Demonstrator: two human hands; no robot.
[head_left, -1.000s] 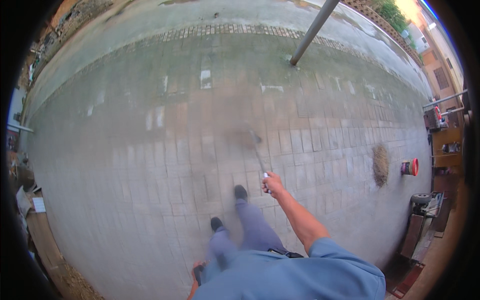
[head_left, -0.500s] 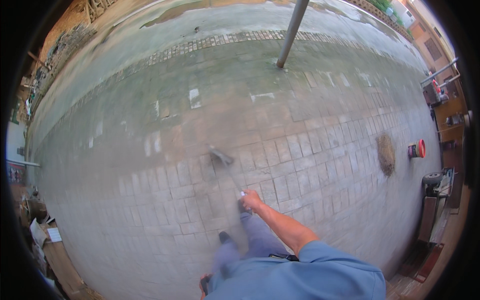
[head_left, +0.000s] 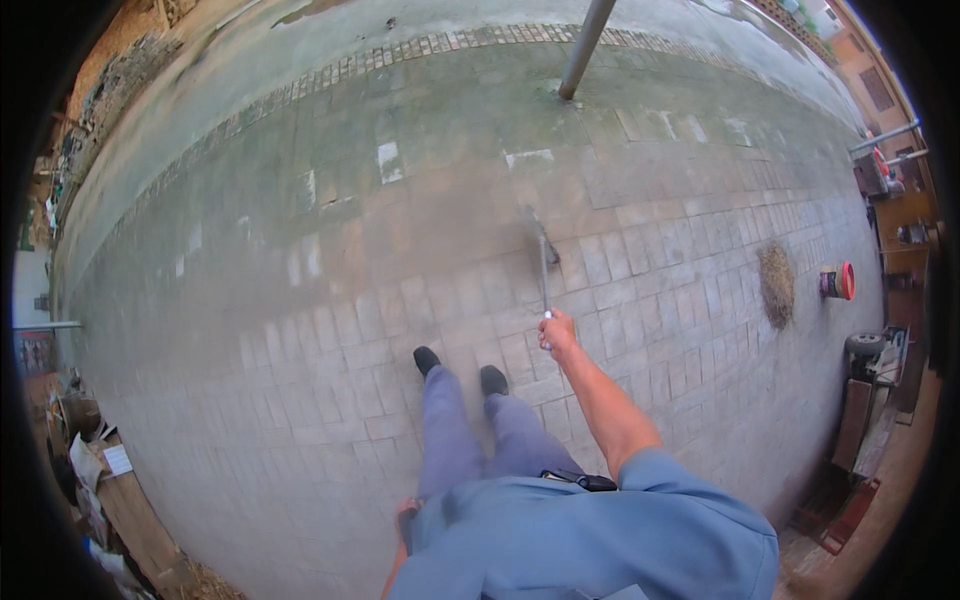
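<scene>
1. While the right hand [head_left: 557,330] closes its fingers round the pale grip of a long-handled tool [head_left: 545,285], the tool's blurred grey head [head_left: 542,240] lies just short of 12 o'clock from those fingers, against or close above the paving [head_left: 330,430]; contact cannot be told.
2. The tool's shaft runs nearly along 12 to 6 o'clock, while its head slants roughly 11 to 5.
3. The right hand is clearly the nearer one. The left hand [head_left: 409,506] hangs at about 7 o'clock from it, well apart, partly hidden beside the shirt [head_left: 600,530]; whether its fingers are curled or loose, I cannot tell.
4. Well off between 2 and 3 o'clock from the right hand lies a pile of dry brown litter [head_left: 777,287], with a red-rimmed bucket [head_left: 831,284] just beyond it and a wheel [head_left: 866,345] near 3.
5. Beyond the tool's head, between 12 and 1, stands a metal pole [head_left: 588,50], the obstacle on that side. The right shoe [head_left: 493,380] is near, toward 8.
</scene>
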